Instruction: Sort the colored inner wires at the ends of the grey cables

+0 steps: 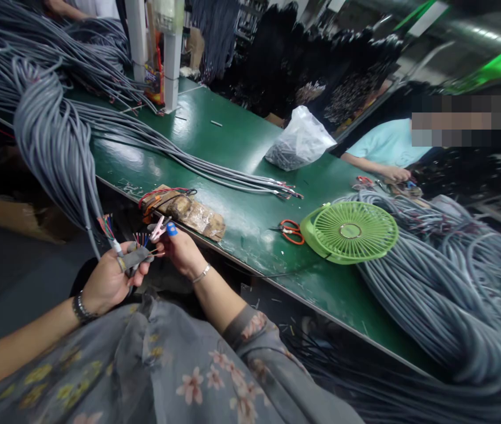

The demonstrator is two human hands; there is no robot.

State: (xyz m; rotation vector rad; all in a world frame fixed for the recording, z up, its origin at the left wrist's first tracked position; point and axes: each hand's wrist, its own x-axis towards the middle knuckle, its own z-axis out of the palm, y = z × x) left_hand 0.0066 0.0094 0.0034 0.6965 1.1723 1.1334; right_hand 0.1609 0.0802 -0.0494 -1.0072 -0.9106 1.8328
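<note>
Near the table's front edge, my left hand (111, 275) is closed around the end of a grey cable (118, 247), whose thin coloured wires (106, 226) fan out. A grey wrapping covers one of its fingers. More short coloured wires (141, 239) stick up between the two hands. My right hand (183, 253), with blue tape on a fingertip, pinches a small pink-handled tool (158, 228) close to those wires. Its exact kind is too small to make out. A thick bundle of grey cables (53, 135) hangs over the edge beside my left hand.
On the green table (241, 227) lie a tape-wrapped block (195, 215), orange-handled scissors (292, 232), a green fan (351, 231) and a clear plastic bag (299, 141). Cable bundles (435, 288) spill off the right side. A co-worker's hand (397, 174) is across the table.
</note>
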